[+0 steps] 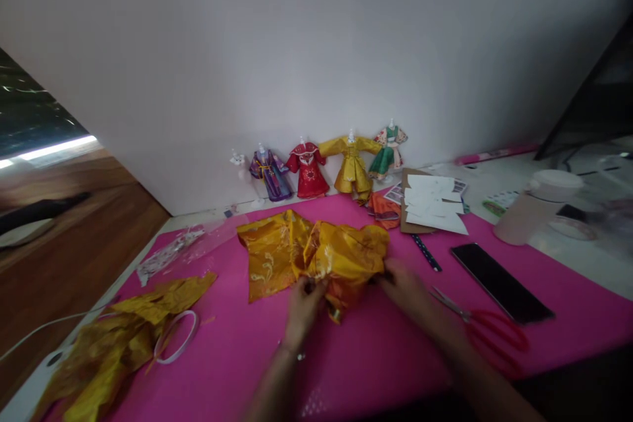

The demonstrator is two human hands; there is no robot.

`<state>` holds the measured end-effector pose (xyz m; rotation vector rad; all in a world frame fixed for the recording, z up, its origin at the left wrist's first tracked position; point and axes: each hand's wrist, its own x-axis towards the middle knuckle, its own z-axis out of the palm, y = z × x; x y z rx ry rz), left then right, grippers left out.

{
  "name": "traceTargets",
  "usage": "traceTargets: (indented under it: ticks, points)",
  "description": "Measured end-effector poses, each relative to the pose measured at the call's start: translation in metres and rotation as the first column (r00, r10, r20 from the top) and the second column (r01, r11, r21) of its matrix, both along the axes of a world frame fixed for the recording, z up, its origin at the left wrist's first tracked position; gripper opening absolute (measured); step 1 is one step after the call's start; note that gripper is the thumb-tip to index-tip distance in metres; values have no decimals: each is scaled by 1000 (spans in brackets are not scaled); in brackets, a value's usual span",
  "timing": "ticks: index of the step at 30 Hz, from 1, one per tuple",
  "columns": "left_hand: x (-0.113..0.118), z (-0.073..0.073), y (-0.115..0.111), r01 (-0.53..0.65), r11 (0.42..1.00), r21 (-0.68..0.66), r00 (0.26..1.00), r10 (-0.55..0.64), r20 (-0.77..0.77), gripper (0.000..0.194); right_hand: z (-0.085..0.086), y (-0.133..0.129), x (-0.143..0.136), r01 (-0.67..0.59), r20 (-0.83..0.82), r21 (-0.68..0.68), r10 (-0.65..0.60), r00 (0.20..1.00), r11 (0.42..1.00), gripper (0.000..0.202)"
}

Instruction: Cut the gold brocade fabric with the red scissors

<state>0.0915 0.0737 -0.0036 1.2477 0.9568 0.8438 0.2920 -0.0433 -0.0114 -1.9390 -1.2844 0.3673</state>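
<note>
Gold brocade garment (316,254) lies mid-mat, long axis left to right. Left hand (302,306) and right hand (405,290) both pinch its near hem, fingers closed on fabric, left hand nearer centre.

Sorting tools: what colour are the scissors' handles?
Red; the scissors show best in the head view.

Both hands motion-blurred; fingertips buried in gold fabric (316,254); scissors (487,324) smeared; forearms cut off below.

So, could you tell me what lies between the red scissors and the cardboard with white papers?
In the head view, a black phone lies between them on the pink mat.
</note>
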Motion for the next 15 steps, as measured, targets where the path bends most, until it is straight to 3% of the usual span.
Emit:
traceTargets:
  ticks: [2, 6, 10, 13, 15]
  points:
    - [-4, 21, 7, -53, 997, 52, 996, 49, 72, 34, 18, 2, 7, -4, -38, 120, 9, 999, 993, 13]
    - [-21, 78, 9, -130, 983, 129, 966, 96, 241, 30, 66, 3, 12, -2, -184, 333, 67, 981, 943, 10]
    - [-39, 130, -1, -211, 957, 200, 926, 130, 355, 25, 114, 10, 0, 68, -263, 534, 90, 961, 843, 9]
    - [-52, 151, 0, -290, 922, 258, 874, 145, 463, 13, 135, 27, -13, 80, -248, 634, 104, 963, 770, 8]
    - [-60, 151, 10, -325, 928, 183, 831, 187, 524, 10, 136, 44, -21, 41, -222, 652, 139, 965, 757, 8]
